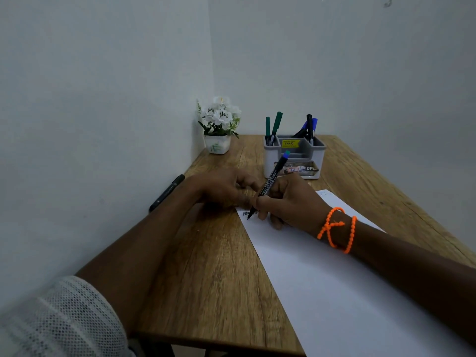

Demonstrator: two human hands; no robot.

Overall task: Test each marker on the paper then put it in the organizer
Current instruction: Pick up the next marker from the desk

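Wooden worktop (206, 279) in a corner: right hand (288, 202) pinches the marker (269, 184) to scribble-test it, left hand (224, 189) pressing the paper (322, 279) steady, its grip unclear.

bare paper (322, 274) nearside, organizer (294, 161) blocking beyond the hands, loose marker (167, 193) along left wall

A black marker (269, 185) with a blue end slants at frame centre, tip on the white paper (322, 279) by dark scribbles. The grey organizer (295, 157) behind holds green, blue and black markers upright.
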